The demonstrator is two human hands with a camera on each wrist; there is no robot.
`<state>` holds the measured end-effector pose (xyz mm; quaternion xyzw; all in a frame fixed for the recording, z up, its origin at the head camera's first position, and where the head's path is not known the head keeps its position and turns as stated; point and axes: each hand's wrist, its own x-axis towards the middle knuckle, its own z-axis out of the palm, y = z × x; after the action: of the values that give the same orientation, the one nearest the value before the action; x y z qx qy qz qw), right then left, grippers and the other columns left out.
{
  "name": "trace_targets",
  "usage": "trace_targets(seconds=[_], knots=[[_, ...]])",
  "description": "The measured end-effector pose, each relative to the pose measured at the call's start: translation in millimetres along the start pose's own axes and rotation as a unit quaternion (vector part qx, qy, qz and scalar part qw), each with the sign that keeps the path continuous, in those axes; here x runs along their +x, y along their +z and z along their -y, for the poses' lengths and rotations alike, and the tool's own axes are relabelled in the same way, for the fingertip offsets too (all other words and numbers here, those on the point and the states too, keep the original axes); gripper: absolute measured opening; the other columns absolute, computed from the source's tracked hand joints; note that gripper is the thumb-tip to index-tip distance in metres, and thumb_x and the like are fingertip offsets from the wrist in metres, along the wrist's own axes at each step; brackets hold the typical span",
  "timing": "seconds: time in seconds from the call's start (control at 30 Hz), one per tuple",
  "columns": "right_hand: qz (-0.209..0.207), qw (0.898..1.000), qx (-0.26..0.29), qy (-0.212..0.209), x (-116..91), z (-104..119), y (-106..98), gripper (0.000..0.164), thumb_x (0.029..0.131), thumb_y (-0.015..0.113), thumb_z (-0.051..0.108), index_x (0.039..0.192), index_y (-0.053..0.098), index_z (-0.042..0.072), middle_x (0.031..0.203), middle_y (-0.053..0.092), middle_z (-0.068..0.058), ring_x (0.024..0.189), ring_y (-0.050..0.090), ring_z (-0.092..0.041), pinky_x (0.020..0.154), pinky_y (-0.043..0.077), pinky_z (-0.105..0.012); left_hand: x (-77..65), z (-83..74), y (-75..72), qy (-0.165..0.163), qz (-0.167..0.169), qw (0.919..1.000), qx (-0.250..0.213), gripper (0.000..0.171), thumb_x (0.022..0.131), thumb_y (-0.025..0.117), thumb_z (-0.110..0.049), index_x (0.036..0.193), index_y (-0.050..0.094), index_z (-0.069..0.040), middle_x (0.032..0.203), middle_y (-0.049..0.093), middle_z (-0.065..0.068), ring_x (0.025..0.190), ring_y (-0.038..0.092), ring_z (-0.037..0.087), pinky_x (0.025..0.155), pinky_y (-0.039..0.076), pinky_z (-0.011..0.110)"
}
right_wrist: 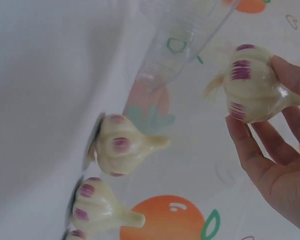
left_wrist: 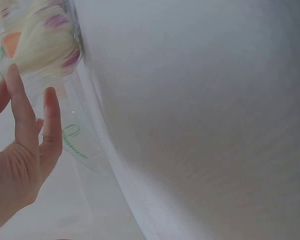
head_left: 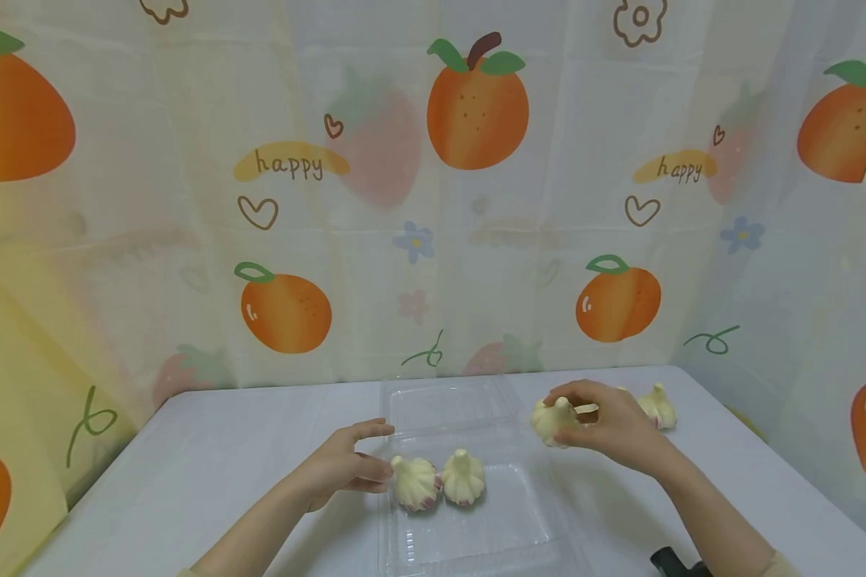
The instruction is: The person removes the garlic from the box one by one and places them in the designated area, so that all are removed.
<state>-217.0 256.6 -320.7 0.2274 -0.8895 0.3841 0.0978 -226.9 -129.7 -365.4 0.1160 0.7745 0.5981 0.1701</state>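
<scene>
My right hand [head_left: 613, 421] grips a white garlic bulb [head_left: 552, 421] between thumb and fingers, raised beside the clear plastic container [head_left: 512, 505]. In the right wrist view, that bulb's purple streaks and root tuft show. Two garlic bulbs stand upright side by side in the container's left part: a left one [head_left: 415, 484] and a right one [head_left: 463, 478]. Next to the left bulb is my left hand [head_left: 339, 465], its fingers loosely extended and holding nothing. Whether its fingertips touch the bulb or the container wall, I cannot tell.
More garlic bulbs [right_wrist: 125, 145] stand on the white table [head_left: 245, 449] behind and right of my right hand. The container's lid [head_left: 447, 405] lies folded back at the far side. A black object [head_left: 674, 562] pokes in at the front right. A fruit-print curtain [head_left: 476, 240] hangs behind.
</scene>
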Motion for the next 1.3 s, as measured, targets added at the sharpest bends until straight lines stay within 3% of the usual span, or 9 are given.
trace_targets(seconds=[0.53, 0.83, 1.3], knots=[[0.016, 0.999, -0.036, 0.029, -2, -21, -14, 0.03, 0.076, 0.084, 0.019, 0.102, 0.07, 0.02, 0.116, 0.07, -0.006, 0.104, 0.066, -0.028, 0.08, 0.059, -0.016, -1.1, -0.7, -0.5, 0.003, 0.004, 1.0, 0.001, 0.074, 0.083, 0.072, -0.002, 0.148, 0.037, 0.006, 0.165, 0.014, 0.022, 0.087, 0.064, 0.012, 0.081, 0.064, 0.033], [0.049, 0.997, -0.036, 0.056, -3, -34, -19, 0.03, 0.075, 0.084, 0.021, 0.1, 0.069, 0.016, 0.116, 0.068, -0.013, 0.103, 0.07, -0.029, 0.072, 0.06, -0.02, -0.7, -0.8, -0.5, 0.002, 0.004, 1.0, 0.002, 0.074, 0.083, 0.072, -0.002, 0.147, 0.037, 0.006, 0.165, 0.015, 0.021, 0.085, 0.065, 0.012, 0.08, 0.064, 0.033], [0.068, 0.994, -0.048, 0.077, -6, -50, -23, 0.033, 0.071, 0.086, 0.023, 0.097, 0.068, 0.012, 0.11, 0.067, -0.011, 0.099, 0.069, -0.029, 0.069, 0.058, -0.018, -0.4, -0.4, -0.8, 0.0, 0.003, 1.0, 0.003, 0.074, 0.083, 0.072, -0.002, 0.148, 0.037, 0.006, 0.165, 0.015, 0.021, 0.085, 0.065, 0.012, 0.08, 0.064, 0.033]])
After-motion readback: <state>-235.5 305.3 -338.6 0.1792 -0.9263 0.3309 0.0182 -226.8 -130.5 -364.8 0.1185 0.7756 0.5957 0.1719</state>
